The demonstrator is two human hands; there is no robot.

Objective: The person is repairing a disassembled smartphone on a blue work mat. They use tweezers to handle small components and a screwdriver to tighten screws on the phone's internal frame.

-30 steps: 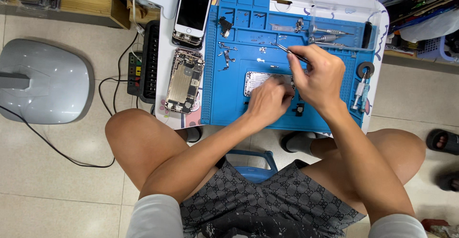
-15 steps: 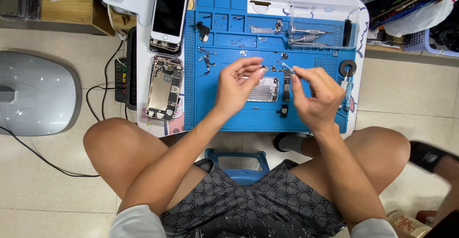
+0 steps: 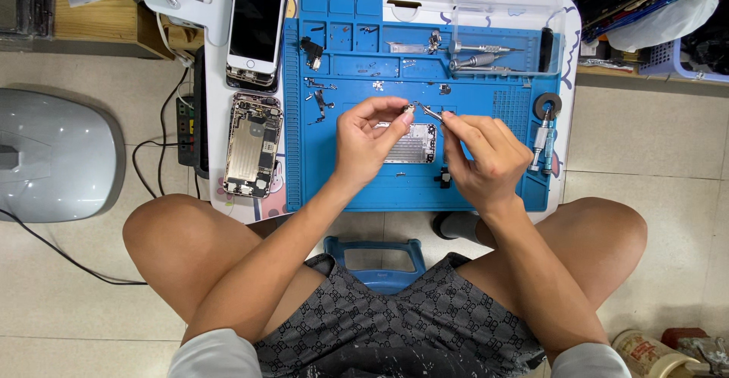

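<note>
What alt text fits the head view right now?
Seen from above, the left hand pinches a tiny part that the right hand meets with tweezers over a blue repair mat. An opened phone lies left of the mat.

A small white bench (image 3: 571,21) carries a blue work mat (image 3: 486,188) — beside the mat lie a white phone (image 3: 257,25) and an opened phone housing (image 3: 253,144), near a black power strip (image 3: 190,124).
</note>
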